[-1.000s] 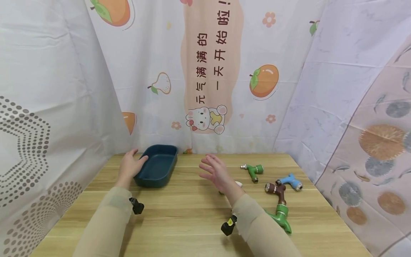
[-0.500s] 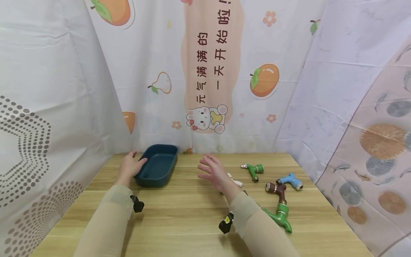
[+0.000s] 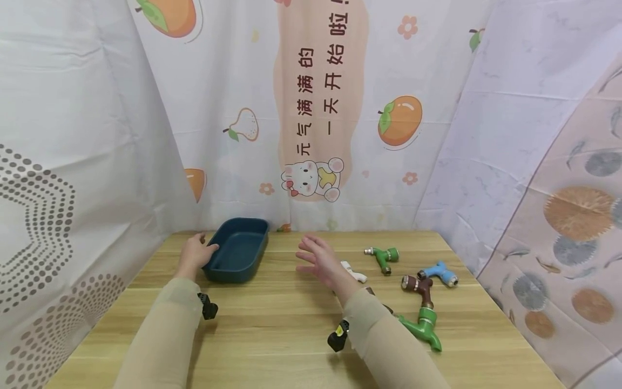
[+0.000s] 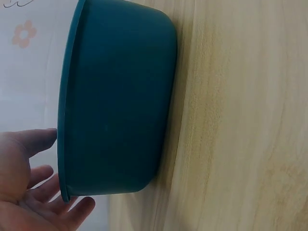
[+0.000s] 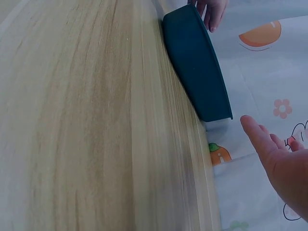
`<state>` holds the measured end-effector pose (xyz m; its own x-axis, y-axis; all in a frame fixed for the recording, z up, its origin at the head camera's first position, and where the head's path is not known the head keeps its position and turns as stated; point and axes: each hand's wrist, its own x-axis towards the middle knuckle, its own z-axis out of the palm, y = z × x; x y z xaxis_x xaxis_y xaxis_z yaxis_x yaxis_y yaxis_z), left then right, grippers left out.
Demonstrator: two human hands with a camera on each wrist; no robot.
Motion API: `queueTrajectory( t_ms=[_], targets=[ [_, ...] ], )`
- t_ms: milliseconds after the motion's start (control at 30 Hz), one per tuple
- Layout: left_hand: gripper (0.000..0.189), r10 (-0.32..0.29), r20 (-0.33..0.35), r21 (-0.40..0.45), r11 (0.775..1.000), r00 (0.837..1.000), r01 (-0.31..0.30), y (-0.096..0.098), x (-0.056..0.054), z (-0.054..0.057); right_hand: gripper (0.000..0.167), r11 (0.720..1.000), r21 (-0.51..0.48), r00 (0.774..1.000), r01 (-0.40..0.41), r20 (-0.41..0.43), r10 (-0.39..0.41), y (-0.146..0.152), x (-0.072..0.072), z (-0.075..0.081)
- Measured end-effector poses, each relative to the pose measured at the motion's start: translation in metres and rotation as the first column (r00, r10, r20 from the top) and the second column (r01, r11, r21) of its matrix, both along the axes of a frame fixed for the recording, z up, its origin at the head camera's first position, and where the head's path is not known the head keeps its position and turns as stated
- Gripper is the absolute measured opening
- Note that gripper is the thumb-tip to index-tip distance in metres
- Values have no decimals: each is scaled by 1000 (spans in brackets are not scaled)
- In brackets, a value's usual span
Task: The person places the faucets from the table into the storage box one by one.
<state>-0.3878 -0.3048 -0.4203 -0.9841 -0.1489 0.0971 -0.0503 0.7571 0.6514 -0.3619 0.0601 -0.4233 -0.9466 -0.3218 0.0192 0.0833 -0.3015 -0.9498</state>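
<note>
A dark teal plastic tub (image 3: 238, 278) stands on the table at the back left, its inside showing nothing but bare bottom. My left hand (image 3: 194, 253) is at its left rim, thumb tip right at the edge and loosely spread fingers outside the wall. In the left wrist view the left hand (image 4: 29, 187) shows this gap between thumb and fingers. My right hand (image 3: 320, 262) hovers right of the tub with fingers apart, holding nothing. Close by lies a white plastic tap (image 3: 356, 273), partly behind the right wrist.
Right of my right arm lie a small green tap (image 3: 384, 258), a blue tap (image 3: 439, 274), a brown tap (image 3: 420, 289) and a larger green tap (image 3: 425, 327). Dark pieces show beside the right sleeve (image 3: 374, 329). Printed curtains (image 3: 233, 178) close off the back and sides.
The left hand has shifted slightly left, its thumb drawing back toward the rim. The right hand has drifted a little left, uncovering more of the white tap. The tub stays put.
</note>
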Motion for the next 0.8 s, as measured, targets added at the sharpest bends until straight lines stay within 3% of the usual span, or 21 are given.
queueTrajectory(
  t_ms=[400,800],
  targets=[
    [55,-41,-6,-45,998,999,41,-9,-4,-4,62,999,21,999,-24,21,24,-8,4,0],
    [58,-58,12,-65,996,998,58,-13,-4,-3,59,999,26,999,-44,29,44,-13,4,-2]
  ],
)
